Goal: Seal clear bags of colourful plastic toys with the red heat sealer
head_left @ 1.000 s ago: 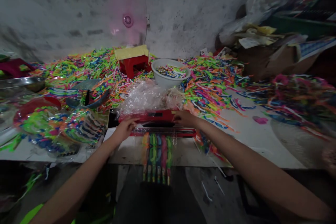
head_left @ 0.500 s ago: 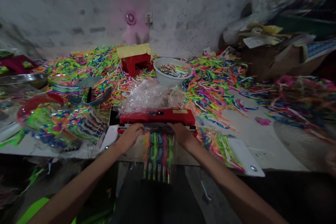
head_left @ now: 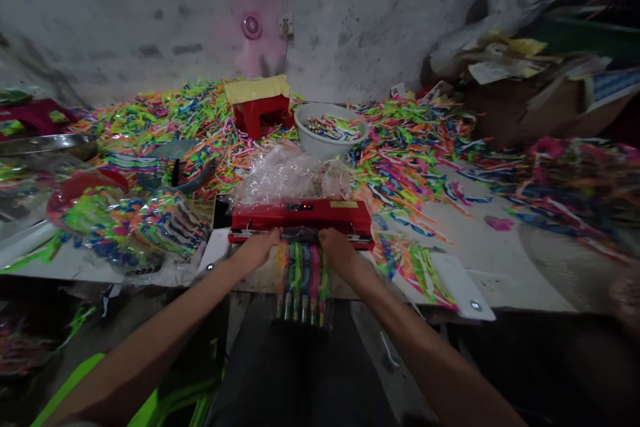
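Note:
A clear plastic bag (head_left: 304, 283) filled with a row of several colourful stick-like pieces hangs over the table's front edge, its top end at the front slot of a red bag sealer (head_left: 295, 217). My left hand (head_left: 257, 250) is closed on the bag's upper left corner, against the sealer's front. On the opposite corner, my right hand (head_left: 339, 252) pinches the plastic with bent fingers. Small lights glow on the sealer's top. The bag's very edge is hidden in the dark slot.
Crumpled clear bags (head_left: 280, 177) lie behind the sealer. A grey bowl (head_left: 330, 140) and a red stool (head_left: 260, 110) stand among heaps of colourful strips. Filled bags (head_left: 125, 227) lie at left. A white block (head_left: 463, 283) and more strips are at right.
My left hand has shifted slightly right and inward along the sealer's front. The right hand and bag stay nearly in place. More lights show on the sealer. The view has tilted slightly.

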The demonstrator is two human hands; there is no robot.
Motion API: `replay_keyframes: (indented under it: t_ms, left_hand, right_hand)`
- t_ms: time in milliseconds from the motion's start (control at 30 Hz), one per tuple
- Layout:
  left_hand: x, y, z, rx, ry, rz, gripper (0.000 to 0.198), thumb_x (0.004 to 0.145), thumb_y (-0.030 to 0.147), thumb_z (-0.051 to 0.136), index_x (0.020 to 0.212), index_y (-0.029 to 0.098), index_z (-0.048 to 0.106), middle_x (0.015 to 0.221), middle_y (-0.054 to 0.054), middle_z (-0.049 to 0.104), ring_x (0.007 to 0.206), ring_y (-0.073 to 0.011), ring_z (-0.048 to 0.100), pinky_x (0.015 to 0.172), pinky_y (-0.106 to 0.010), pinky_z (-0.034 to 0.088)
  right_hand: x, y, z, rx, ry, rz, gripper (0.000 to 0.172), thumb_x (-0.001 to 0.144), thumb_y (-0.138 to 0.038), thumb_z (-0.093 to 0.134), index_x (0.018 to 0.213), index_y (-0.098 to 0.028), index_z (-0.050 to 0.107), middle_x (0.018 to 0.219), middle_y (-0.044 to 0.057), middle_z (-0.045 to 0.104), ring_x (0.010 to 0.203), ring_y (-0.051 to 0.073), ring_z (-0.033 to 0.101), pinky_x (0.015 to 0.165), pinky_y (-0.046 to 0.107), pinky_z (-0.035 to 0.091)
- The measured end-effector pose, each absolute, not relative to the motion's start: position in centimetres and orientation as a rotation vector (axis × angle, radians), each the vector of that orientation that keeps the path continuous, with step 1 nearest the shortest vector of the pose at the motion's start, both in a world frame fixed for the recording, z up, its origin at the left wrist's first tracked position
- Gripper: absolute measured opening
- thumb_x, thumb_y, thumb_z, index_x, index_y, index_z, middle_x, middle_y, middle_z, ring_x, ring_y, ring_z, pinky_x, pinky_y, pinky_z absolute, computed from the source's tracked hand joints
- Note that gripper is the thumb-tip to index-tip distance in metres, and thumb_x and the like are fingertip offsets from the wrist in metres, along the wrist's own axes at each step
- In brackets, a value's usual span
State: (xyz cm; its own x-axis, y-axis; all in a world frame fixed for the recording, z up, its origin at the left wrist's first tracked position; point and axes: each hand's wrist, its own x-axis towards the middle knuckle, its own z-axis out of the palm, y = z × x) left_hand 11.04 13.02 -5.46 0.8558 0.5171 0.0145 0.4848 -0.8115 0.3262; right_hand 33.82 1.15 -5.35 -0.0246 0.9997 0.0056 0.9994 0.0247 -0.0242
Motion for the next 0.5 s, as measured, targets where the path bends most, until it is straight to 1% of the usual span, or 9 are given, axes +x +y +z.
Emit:
replay_keyframes:
  t_ms: [100,167,233,333,500]
  left_hand:
    - [11.5,12.8,-4.2,2.643,0.783,0.200,0.050,0.074,-0.007,0.042,0.118,0.015,0.053,0.119,-0.014,0.069,0.110,-0.0244,0.066,0.094,-0.037,0.049]
    - [11.8,12.8,-3.5,2.596,0.810,0.264,0.034,0.077,-0.003,0.047,0.102,0.018,0.053,0.115,-0.012,0.070,0.107,-0.0241,0.066,0.090,-0.035,0.049]
    - [12.3,13.0,-3.1,2.560,0.853,0.298,0.023,0.078,0.004,0.054,0.093,0.020,0.051,0.109,-0.011,0.071,0.099,-0.0246,0.067,0.085,-0.034,0.049]
    - [12.8,13.7,-2.7,2.465,0.926,0.353,0.020,0.075,0.010,0.061,0.087,0.021,0.049,0.098,-0.007,0.072,0.092,-0.0237,0.067,0.082,-0.034,0.049]
    - [13.1,14.7,-2.8,2.262,0.921,0.443,0.021,0.069,0.019,0.069,0.078,0.022,0.050,0.084,-0.003,0.069,0.091,-0.0232,0.067,0.082,-0.033,0.050]
  right_hand:
    - [34.4,1.2,-5.2,-2.137,-2.250,0.068,0.035,0.083,0.008,0.041,0.104,-0.007,0.065,0.105,0.014,0.066,0.097,0.021,0.058,0.087,0.029,0.043]
    - [34.8,1.3,-5.3,-2.091,-2.285,0.050,0.035,0.082,0.009,0.041,0.104,-0.006,0.064,0.104,0.014,0.065,0.097,0.021,0.058,0.087,0.029,0.043]
    - [35.2,1.4,-5.6,-2.029,-2.323,-0.001,0.034,0.082,0.008,0.042,0.103,-0.007,0.064,0.103,0.013,0.064,0.098,0.022,0.057,0.090,0.030,0.043]
    - [35.8,1.6,-6.3,-1.947,-2.357,-0.051,0.031,0.082,0.006,0.045,0.102,-0.008,0.064,0.102,0.012,0.064,0.096,0.021,0.057,0.091,0.030,0.043]
    - [36.3,1.7,-7.3,-1.886,-2.327,-0.075,0.031,0.081,0.005,0.046,0.103,-0.009,0.064,0.103,0.012,0.064,0.098,0.021,0.058,0.093,0.032,0.044]
